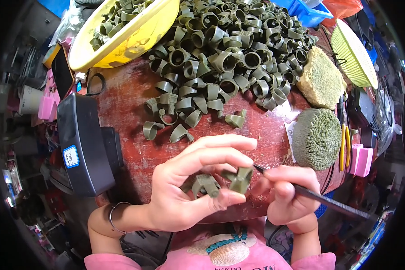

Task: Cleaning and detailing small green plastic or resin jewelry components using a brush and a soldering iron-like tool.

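My left hand (184, 186) is closed around two olive-green moulded plastic parts. One green plastic part (241, 180) is pinched at my thumb and fingertips; another (207, 185) rests deeper in the palm. In my right hand (294, 191) is a thin dark tool (330, 204), held like a pen. Its pointed tip meets or nearly meets the edge of the pinched part; I cannot tell whether it touches. Beyond my hands, a large heap of similar green ring-shaped parts (225, 58) covers the far side of the red table (135, 153). A few loose ones lie nearest my left hand.
A yellow basin (121, 42) with more parts stands far left, above a black device (83, 144). On the right are a tan foam-like block (321, 78), a green rough-topped cylinder (317, 139), yellow-handled pliers (345, 144) and a pale green basket (353, 54).
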{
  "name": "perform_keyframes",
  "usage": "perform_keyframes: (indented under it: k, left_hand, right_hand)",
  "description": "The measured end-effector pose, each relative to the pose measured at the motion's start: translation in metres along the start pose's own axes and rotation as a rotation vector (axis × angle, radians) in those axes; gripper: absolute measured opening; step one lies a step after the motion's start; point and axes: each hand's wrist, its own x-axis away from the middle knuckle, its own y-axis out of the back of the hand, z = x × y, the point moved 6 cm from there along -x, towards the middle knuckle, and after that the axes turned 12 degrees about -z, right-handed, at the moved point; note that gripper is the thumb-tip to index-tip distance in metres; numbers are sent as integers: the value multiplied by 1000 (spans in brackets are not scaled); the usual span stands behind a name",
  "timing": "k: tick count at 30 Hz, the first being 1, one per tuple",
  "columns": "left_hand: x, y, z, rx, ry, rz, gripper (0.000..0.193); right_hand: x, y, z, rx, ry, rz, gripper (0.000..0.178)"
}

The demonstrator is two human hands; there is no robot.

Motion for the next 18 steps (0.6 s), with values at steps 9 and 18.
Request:
perform_keyframes:
  k: [9, 18]
  left_hand:
    - [-4, -7, 9, -224, 5, 107, 32]
    - [-6, -2, -2, -400, -168, 19, 35]
  right_hand:
    - [-4, 5, -10, -179, -292, -124, 27]
    - [-1, 0, 7, -143, 256, -47, 32]
